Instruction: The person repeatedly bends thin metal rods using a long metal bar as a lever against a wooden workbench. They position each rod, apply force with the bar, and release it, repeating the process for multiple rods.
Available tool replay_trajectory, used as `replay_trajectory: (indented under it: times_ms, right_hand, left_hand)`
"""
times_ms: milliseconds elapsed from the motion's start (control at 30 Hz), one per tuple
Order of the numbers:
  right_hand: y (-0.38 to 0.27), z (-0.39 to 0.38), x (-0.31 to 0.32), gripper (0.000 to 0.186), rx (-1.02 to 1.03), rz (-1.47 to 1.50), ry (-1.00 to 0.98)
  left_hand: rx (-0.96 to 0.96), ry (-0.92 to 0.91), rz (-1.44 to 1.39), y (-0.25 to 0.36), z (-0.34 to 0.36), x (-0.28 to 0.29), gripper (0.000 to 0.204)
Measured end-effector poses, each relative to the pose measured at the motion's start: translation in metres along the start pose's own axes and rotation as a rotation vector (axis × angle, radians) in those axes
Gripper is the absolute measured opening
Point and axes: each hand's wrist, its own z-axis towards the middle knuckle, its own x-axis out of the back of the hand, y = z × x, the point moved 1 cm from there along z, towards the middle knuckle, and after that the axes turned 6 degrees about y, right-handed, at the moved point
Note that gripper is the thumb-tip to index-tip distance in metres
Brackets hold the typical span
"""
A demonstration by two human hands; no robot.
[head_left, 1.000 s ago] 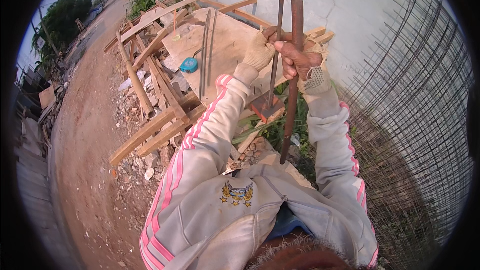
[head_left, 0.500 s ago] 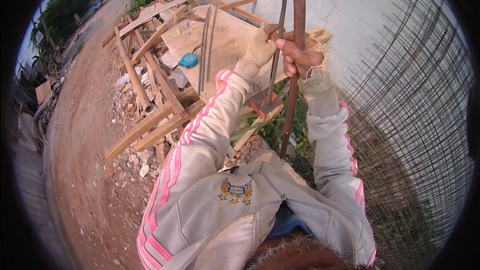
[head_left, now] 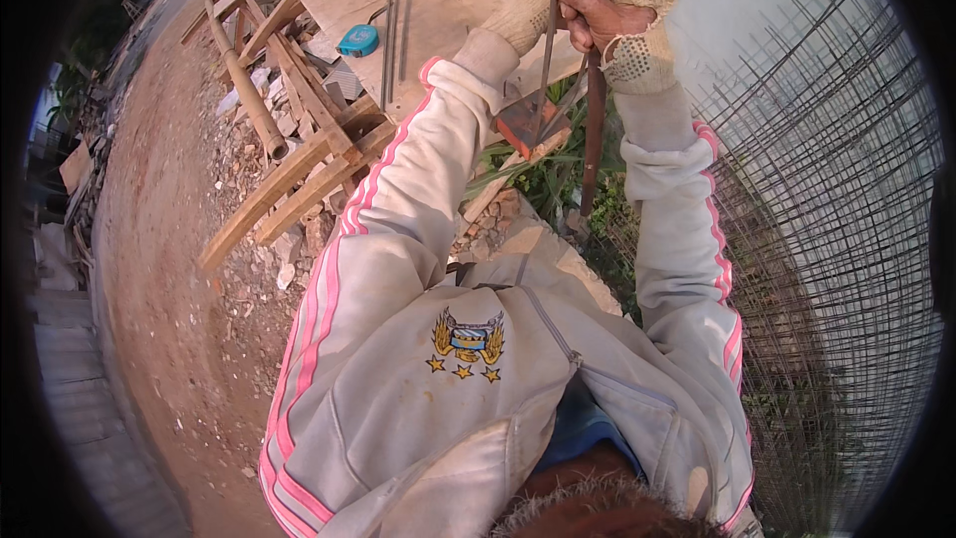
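Note:
Both my arms, in a white jacket with pink stripes, reach up to the top of the view. My right hand point(head_left: 602, 10), in a torn knit glove, is closed around a thick rusty steel bar point(head_left: 595, 130) that stands nearly upright with its lower end among weeds. My left hand point(head_left: 525, 12), gloved too, grips a thinner steel rod point(head_left: 543, 80) just left of the thick bar. The two hands touch each other.
A plywood-topped wooden bench point(head_left: 448, 0) behind the hands carries a blue tape measure point(head_left: 358, 40) and two thin rods point(head_left: 393, 40). Timber beams point(head_left: 289, 184) and rubble lie left on red dirt. A steel wire mesh point(head_left: 836, 239) fills the right. Weeds point(head_left: 543, 179) and a brick point(head_left: 526, 125) lie below the hands.
The hands, still on the bar and rod, now sit higher and larger in the view. The bench and timber have shifted up and left as my head tilted.

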Motion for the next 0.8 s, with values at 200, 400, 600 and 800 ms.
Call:
replay_trajectory:
  times_ms: [200, 400, 600, 800]
  right_hand:
    - [0.015, 0.003, 0.003, 0.03, 0.089, -0.074, 0.037]
    - [0.004, -0.01, 0.013, 0.029, 0.083, -0.123, 0.138]
    - [0.011, -0.029, 0.065, 0.025, 0.292, -0.348, 0.351]
    - [0.053, -0.023, 0.094, 0.027, 0.161, -0.443, 0.41]
  left_hand:
    - [-0.272, 0.264, -0.003, 0.041, -0.081, -0.034, 0.039]
    - [-0.282, 0.613, -0.068, 0.06, -0.063, -0.048, 0.033]
    - [0.003, 0.735, 0.385, 0.119, -0.065, -0.058, 0.036]
    - [0.057, 0.675, 0.409, 0.115, -0.066, -0.056, 0.036]
